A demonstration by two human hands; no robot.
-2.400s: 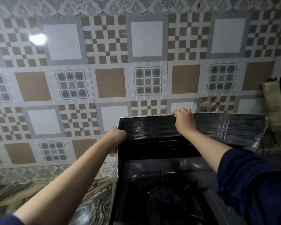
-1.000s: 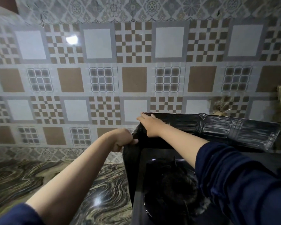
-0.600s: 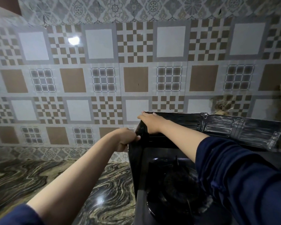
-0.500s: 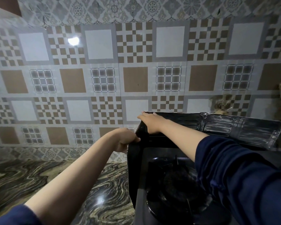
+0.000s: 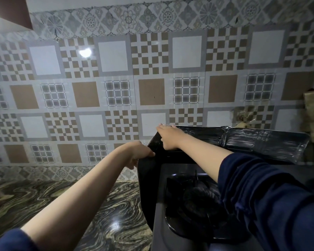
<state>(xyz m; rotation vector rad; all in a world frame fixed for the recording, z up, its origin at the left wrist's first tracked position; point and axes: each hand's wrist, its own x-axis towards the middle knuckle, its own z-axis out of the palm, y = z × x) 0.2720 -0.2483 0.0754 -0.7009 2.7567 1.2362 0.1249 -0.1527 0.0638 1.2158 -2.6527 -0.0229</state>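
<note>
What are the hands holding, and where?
Left hand grips the black splash guard by its side panel's top edge; right hand lies flat on its corner.

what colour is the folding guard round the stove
Glossy black, with embossed ridges on its panels. The head view, the only one, shows the guard well.

Wall (image 5: 152, 91): white, tan and grey tiles in checks, grids and plain squares, under a grey floral border (image 5: 169, 15); counter (image 5: 34, 201): dark stone with swirling olive-gold veins; shield (image 5: 261, 142): glossy black with embossed ribs; stove (image 5: 194, 205): black; sleeves (image 5: 270, 196): navy blue.
</note>
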